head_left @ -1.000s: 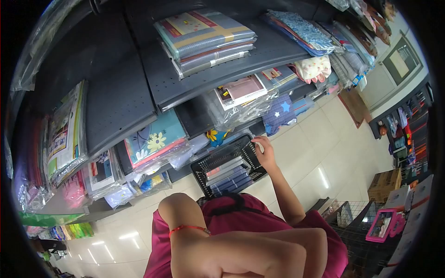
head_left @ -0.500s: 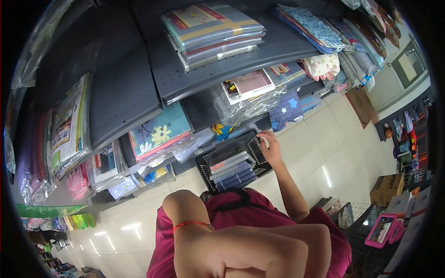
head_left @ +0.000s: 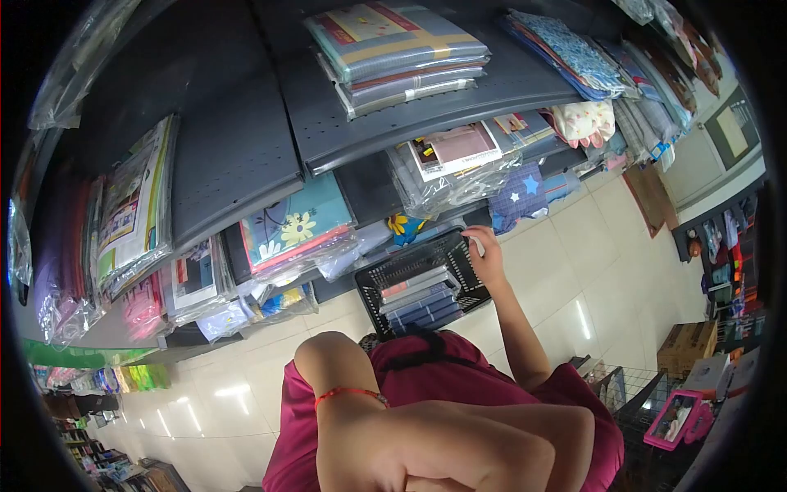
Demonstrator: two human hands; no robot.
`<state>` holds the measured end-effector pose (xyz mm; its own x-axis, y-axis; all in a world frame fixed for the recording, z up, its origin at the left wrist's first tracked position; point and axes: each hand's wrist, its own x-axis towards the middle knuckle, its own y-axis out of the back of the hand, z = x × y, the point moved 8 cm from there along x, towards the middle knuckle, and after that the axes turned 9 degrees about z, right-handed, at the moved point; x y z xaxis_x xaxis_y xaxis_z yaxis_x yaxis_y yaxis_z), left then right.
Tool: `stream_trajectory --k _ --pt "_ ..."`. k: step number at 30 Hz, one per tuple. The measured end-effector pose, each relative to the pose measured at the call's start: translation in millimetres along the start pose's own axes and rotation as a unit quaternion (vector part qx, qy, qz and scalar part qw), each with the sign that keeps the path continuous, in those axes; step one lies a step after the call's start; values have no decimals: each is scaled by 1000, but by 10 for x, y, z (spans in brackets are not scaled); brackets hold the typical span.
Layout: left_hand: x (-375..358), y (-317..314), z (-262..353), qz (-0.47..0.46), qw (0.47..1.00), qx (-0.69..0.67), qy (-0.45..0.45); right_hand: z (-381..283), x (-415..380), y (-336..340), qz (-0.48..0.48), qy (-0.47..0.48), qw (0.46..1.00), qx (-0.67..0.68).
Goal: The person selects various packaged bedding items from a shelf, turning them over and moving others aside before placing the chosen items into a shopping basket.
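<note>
A black plastic shopping basket [head_left: 373, 310] sits low before the shelf, close to my body. Inside lie several folded checked cloths [head_left: 422, 307] in dark blue and grey, in flat packs. My right hand [head_left: 485, 256] reaches to the basket's right end, with its fingers bent over the rim. Nearer to me, at the lower left, my left hand [head_left: 334, 359] seems bent downward beyond a wrist with a red bracelet [head_left: 351, 394]. Its fingers are hidden, so whether it holds anything does not show.
Dark metal shelves [head_left: 352, 156] carry plastic-wrapped textiles, among them a stack of packs [head_left: 402, 53] and a flowered pack [head_left: 299, 225]. To the right are a wire rack [head_left: 627, 385], a cardboard box [head_left: 687, 346] and a pink-framed item [head_left: 674, 420]. Pale floor tiles [head_left: 557, 279] run below.
The whole view has shifted slightly, so the shelves and basket appear a little farther right. My right hand remains at the basket rim, and the basket's contents look the same.
</note>
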<state>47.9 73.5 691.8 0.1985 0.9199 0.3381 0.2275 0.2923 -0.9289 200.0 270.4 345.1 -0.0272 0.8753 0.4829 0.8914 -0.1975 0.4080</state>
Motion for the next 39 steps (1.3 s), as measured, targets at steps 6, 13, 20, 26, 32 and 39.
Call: stream_trajectory --k 6,13,20,26,32,39 --pt "-17 -33 51 -33 999 5 -10 -93 40 7 8 0 1000 1" --pt "184 -101 238 -30 997 43 -49 -119 40 25 29 -16 999 4" --pt "925 540 1309 26 890 454 -47 -309 318 184 53 7 998 -44" --pt "2043 1128 2472 136 731 647 -168 -1720 1745 220 112 213 969 -50" --pt "2399 1583 2856 179 761 611 -126 -2012 2711 -447 132 326 924 -152" --pt "2315 1676 2845 173 743 630 -147 -1791 2776 -631 178 328 920 -120"
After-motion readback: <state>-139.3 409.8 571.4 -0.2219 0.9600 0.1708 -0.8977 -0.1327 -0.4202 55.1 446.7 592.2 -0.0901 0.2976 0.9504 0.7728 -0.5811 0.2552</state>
